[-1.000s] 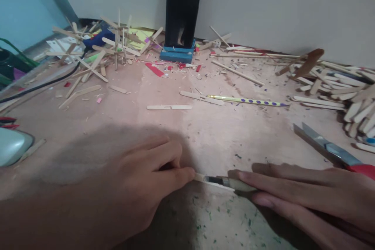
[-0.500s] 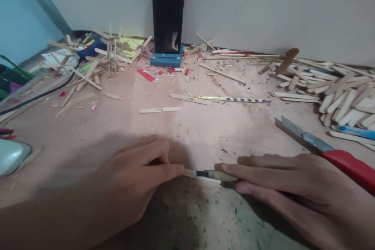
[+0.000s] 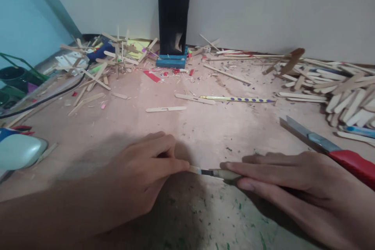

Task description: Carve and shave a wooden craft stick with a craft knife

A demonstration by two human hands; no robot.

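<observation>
Near the table's front, my left hand (image 3: 155, 168) is closed on one end of a craft stick (image 3: 193, 169), which lies low over the wood. From the other side my right hand (image 3: 281, 179) grips a small craft knife (image 3: 228, 174) by its tan handle, fingers nearly straight along it. The knife's dark blade rests on or right against the stick; its very edge is too small to make out. Farther off lie a notched craft stick (image 3: 166, 109), another stick (image 3: 195, 99) and a yellow pencil with purple dots (image 3: 237, 99).
Scissors with red handles (image 3: 351, 162) lie beside my right hand. A heap of craft sticks (image 3: 348, 93) fills the right side. At the back a black phone (image 3: 173, 11) leans in a blue stand (image 3: 171, 62). Left are jumbled sticks (image 3: 98, 76), a black cable (image 3: 43, 103) and a white bottle-like object (image 3: 22, 151).
The view has shifted slightly, so everything sits a little farther right and the phone's top shows. The hands, stick and knife look nearly unchanged against the table.
</observation>
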